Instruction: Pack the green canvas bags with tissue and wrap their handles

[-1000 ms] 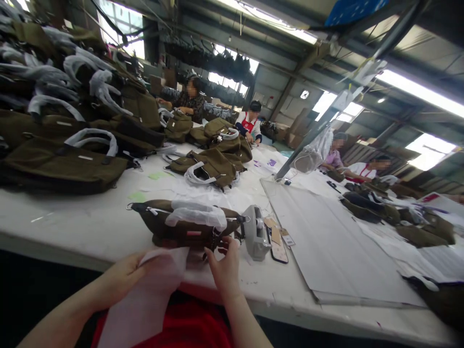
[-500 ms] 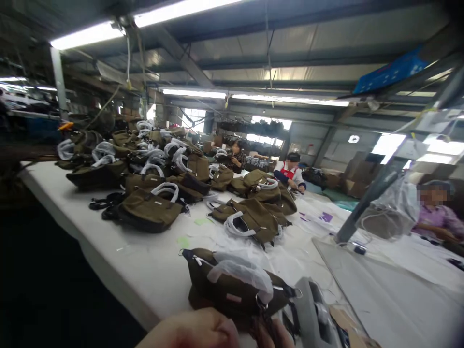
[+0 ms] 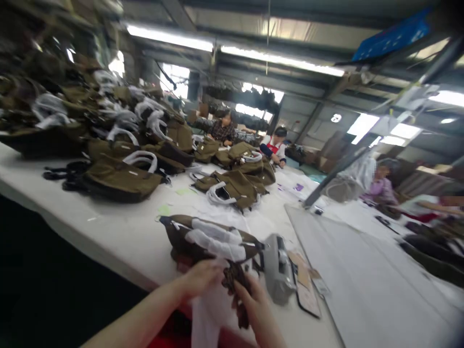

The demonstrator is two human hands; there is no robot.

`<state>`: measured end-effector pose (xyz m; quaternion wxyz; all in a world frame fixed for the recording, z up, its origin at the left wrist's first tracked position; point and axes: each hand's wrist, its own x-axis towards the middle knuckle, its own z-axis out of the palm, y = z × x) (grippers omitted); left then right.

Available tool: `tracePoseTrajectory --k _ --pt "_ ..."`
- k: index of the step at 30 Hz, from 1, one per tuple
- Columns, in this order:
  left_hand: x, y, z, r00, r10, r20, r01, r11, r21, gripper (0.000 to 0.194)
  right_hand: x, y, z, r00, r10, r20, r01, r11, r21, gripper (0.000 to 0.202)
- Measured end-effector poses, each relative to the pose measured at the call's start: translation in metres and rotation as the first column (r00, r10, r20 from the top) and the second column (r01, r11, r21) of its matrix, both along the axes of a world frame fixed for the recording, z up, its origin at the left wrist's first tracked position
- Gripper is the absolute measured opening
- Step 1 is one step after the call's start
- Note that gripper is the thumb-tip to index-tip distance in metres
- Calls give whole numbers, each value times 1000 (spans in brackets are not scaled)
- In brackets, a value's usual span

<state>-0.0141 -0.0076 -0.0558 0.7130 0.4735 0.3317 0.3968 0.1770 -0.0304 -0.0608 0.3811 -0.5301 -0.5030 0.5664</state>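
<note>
A dark olive bag [image 3: 181, 241] with handles wrapped in white material lies on the white table [image 3: 108, 227] near its front edge. My left hand [image 3: 205, 276] is at the bag's lower front, its fingers bent together beside the wrapped handles; what they pinch is too blurred to tell. Just to its right, my right hand [image 3: 255, 302] is closed round a dark brown crumpled bundle [image 3: 239, 295]. The top of that bundle touches the bag's front near the handle.
Many olive bags [image 3: 123, 179] are heaped at the left and middle. Right of my hands stand a grey device [image 3: 277, 270] and a phone-like object [image 3: 307, 295]. A slanted metal post [image 3: 333, 176] rises at the right. Several people sit beyond the table.
The view has tilted down and turned right, so both hands and forearms now show more fully. The brown bundle in my right hand has come more into sight.
</note>
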Motion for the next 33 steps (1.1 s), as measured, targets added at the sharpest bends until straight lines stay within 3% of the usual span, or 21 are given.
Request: tracePoseTrajectory --k 3,5,10,13,21,25,28,30,33 --pt "0 -8 3 987 149 59 -132 966 -222 41 -8 -5 12 1000 22 8 -22 1000 -23 35" --pt "0 -10 6 984 156 87 -125 950 -285 42 -9 -5 14 1000 29 10 -29 999 -28 30" --pt "0 -7 8 980 191 53 -171 952 -255 46 -8 -12 11 993 -31 112 20 995 98 24" --pt "1 -4 8 980 188 71 -164 952 -259 49 -9 -19 8 992 -89 92 72 982 177 29" --pt "15 -7 13 972 147 182 -73 929 -363 33 -18 -28 -5 992 -114 56 103 981 166 29" --pt "25 -8 17 975 217 -42 -221 950 -221 35 -21 -31 -3 989 -98 114 72 974 213 21" --pt "27 -8 22 951 267 -156 -300 921 -248 39 -14 -34 4 937 -88 337 -35 938 344 16" --pt "26 -9 27 966 236 -101 -257 902 -347 40 -5 -33 7 863 -191 467 -40 897 440 17" --pt "20 -8 31 981 187 50 -136 852 -505 38 11 -27 5 743 -467 479 135 806 576 29"
